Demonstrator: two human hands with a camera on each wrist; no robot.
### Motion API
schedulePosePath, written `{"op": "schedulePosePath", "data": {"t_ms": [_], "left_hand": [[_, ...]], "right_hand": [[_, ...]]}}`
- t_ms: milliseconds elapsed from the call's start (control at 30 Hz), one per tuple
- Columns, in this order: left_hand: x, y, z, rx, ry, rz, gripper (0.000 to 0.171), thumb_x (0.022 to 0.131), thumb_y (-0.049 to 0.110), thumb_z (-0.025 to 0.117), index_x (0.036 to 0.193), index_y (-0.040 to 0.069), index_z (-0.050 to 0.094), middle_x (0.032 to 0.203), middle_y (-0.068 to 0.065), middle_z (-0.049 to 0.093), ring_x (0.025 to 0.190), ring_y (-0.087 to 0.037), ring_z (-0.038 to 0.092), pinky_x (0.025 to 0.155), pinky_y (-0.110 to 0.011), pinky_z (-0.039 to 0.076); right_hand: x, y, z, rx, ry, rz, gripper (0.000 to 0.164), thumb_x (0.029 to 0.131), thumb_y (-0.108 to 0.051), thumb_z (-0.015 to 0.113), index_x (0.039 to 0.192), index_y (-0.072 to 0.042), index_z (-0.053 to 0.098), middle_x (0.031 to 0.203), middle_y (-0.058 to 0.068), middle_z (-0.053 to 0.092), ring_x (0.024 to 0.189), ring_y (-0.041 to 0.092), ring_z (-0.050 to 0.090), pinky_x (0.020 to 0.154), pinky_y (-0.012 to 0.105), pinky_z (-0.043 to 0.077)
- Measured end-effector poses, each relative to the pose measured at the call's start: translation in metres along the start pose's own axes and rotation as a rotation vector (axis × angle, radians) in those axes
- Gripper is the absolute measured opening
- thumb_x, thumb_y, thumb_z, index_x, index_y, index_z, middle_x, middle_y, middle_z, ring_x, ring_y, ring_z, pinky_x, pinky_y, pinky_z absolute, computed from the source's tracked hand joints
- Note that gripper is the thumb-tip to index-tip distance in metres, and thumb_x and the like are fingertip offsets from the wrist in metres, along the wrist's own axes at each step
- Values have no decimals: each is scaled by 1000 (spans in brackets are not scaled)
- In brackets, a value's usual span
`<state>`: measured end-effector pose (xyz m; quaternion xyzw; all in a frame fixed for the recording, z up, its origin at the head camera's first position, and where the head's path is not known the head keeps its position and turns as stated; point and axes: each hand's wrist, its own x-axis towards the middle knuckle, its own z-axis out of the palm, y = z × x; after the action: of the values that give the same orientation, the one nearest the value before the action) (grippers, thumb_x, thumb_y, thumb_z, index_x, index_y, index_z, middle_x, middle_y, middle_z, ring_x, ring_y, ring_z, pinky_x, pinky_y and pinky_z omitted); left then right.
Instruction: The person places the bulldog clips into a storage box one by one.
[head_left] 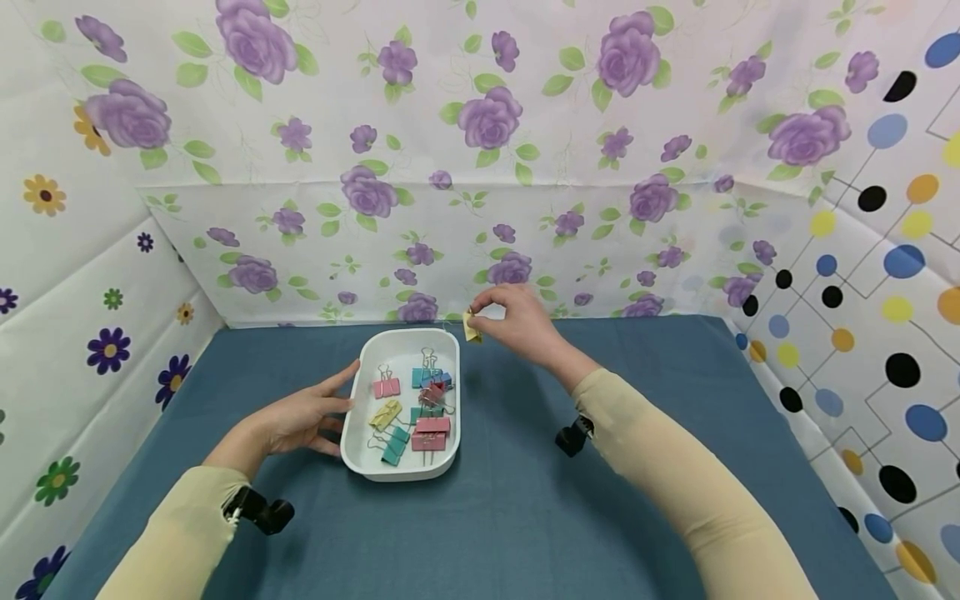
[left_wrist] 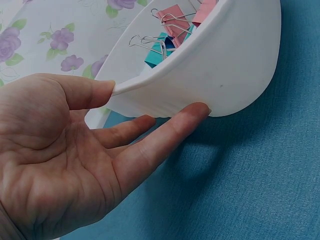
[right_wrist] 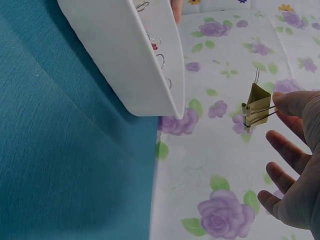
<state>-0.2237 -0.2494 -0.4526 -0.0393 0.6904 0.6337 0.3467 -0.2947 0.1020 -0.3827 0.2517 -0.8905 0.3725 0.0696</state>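
Note:
A white tray [head_left: 401, 477] holds several binder clips in pink, teal, blue and yellow. My left hand [head_left: 300, 418] is at the tray's left side; in the left wrist view its thumb touches the rim and the other fingers lie along the outer wall, fairly straight. Beyond the tray's far right corner, my right hand [head_left: 517, 323] pinches a yellow binder clip [right_wrist: 258, 106] by one wire handle between thumb and index finger. The remaining fingers of that hand are spread apart. Inside the tray, another yellow binder clip [head_left: 386, 414] lies near a teal binder clip [head_left: 395, 446].
A blue cloth [head_left: 510, 517] covers the table beneath the tray. Behind it rises a floral curtain [head_left: 450, 242], and patterned sheets hang on both sides. A small black camera [head_left: 258, 510] is strapped on the left wrist, another [head_left: 574, 437] on the right.

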Motion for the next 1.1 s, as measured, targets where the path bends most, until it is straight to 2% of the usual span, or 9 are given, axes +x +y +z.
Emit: {"op": "schedulePosePath", "data": {"t_ms": [167,433,567,833,1100], "left_hand": [[1,-1,-1,-3,2,-2,66,99,26,47,141,57,7,148,-13,16,120,-41,44,76,-56,49],[0,0,-1,-2,1,-1,66,99,25,47,141,57,7,148,-14,17,117,-40,47,76,-55,49],[0,0,-1,-6,-1,0,65,99,25,47,140,58,8,147,-14,18,116,-40,47,76,-55,49],[0,0,-1,-8,-1,0,65,99,25,46,141,57,8,148,-14,17,116,-40,47,76,-55,49],[0,0,-1,-5,0,0,65,99,25,46,141,57,8,148,-15,17,117,-40,46,77,-55,49]], "right_hand": [[3,-2,6,9,-11,2,19,86,-36,66,98,-22,69,106,-13,59,119,16,39,101,43,28],[7,-7,16,11,-41,-36,20,87,-34,66,100,-20,70,108,-11,59,119,16,42,106,42,23],[10,-10,21,10,-47,-70,20,87,-34,66,100,-19,70,104,-10,61,114,14,46,109,40,16],[13,-16,32,-5,-56,-56,17,86,-36,67,98,-25,70,103,-13,60,116,14,43,102,38,28],[14,-21,39,-24,-75,-60,15,86,-36,66,97,-26,70,104,-11,60,116,16,42,100,38,30]]}}
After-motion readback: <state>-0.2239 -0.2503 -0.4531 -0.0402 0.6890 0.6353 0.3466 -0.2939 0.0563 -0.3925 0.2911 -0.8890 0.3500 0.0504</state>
